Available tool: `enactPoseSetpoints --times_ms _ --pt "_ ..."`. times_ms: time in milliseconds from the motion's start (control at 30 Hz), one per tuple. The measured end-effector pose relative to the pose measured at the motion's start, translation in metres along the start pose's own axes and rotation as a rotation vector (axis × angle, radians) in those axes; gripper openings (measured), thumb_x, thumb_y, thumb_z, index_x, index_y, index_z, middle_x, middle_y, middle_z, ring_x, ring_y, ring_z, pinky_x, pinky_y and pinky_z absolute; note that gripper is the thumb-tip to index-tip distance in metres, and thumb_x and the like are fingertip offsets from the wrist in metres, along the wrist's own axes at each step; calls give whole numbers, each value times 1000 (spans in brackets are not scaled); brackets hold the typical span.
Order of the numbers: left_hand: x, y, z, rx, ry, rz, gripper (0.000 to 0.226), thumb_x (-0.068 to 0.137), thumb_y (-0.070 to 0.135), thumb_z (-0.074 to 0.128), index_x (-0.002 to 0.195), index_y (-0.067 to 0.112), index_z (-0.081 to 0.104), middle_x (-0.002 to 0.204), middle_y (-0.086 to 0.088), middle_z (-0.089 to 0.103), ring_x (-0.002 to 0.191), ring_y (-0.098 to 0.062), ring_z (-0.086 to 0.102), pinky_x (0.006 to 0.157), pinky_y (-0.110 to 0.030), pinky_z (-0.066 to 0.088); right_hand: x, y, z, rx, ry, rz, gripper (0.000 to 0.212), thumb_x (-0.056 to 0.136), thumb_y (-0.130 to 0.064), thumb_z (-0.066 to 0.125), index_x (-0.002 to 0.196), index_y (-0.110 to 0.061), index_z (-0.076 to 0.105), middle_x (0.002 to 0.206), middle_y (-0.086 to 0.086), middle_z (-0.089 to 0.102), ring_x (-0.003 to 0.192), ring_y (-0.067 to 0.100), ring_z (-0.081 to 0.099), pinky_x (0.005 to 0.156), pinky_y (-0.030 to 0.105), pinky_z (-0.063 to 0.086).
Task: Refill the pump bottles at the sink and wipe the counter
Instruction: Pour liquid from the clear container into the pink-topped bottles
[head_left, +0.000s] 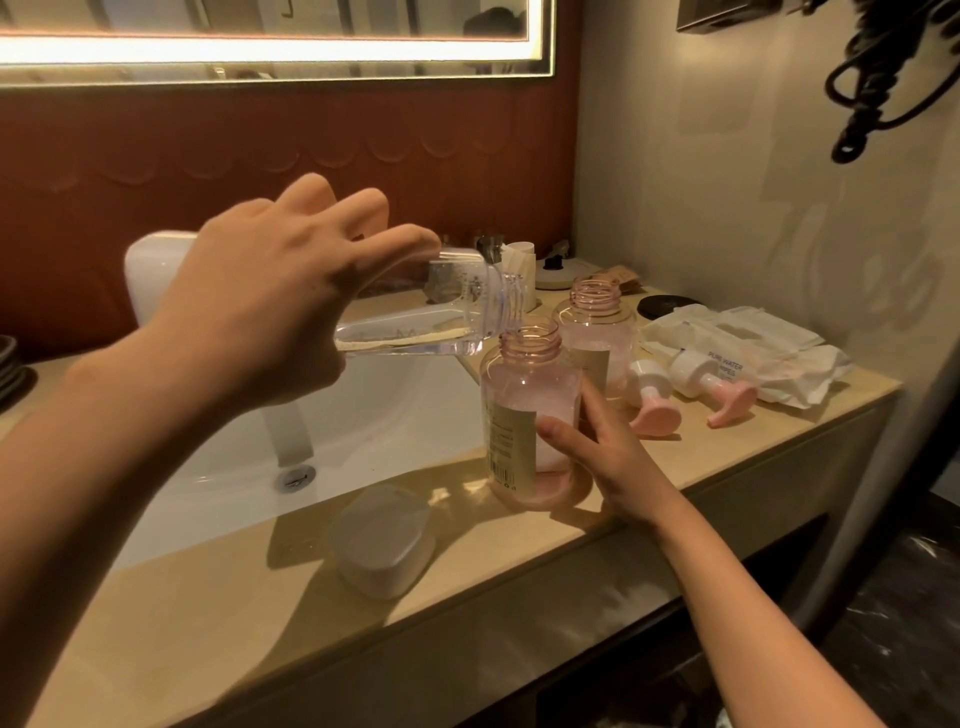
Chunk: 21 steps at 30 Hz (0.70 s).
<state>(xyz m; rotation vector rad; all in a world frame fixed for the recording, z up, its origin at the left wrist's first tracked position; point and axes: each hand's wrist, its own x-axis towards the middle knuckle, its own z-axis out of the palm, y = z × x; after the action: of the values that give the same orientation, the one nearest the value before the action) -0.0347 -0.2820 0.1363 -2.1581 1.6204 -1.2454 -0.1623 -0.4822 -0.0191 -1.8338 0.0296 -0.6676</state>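
Note:
My left hand (270, 296) holds a clear refill bottle (452, 306) tipped almost flat, its open mouth touching the neck of a pink pump bottle (524, 395). A little clear liquid lies along the refill bottle's lower side. My right hand (597, 452) grips the pink bottle low on its right side, steadying it upright on the beige counter (260, 597). A second open pink bottle (597, 332) stands just behind it. Two pink-and-white pump heads (654, 400) (711, 379) lie on the counter to the right.
The white sink basin (363, 431) with its drain sits left of the bottles. A grey lid or soap dish (384, 540) lies on the counter's front edge. A pack of wipes (737, 353) and small toiletries lie at the back right. A black cord (878, 78) hangs on the right wall.

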Motion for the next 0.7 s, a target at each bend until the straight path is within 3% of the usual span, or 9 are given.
enactPoseSetpoints --times_ms 133,700 --pt "0 0 0 -2 9 -4 93 43 9 86 129 19 50 94 -11 53 75 -31 45 49 -25 26 1 0 0 -3 6 -3 77 67 -73 61 129 -31 44 124 -21 56 121 2 50 98 22 43" --pt "1 -2 -1 -1 19 9 92 44 8 83 128 20 50 95 -9 52 76 -31 45 51 -25 27 1 0 0 -4 5 5 75 66 -74 60 127 -34 43 121 -24 57 119 0 51 95 17 43"
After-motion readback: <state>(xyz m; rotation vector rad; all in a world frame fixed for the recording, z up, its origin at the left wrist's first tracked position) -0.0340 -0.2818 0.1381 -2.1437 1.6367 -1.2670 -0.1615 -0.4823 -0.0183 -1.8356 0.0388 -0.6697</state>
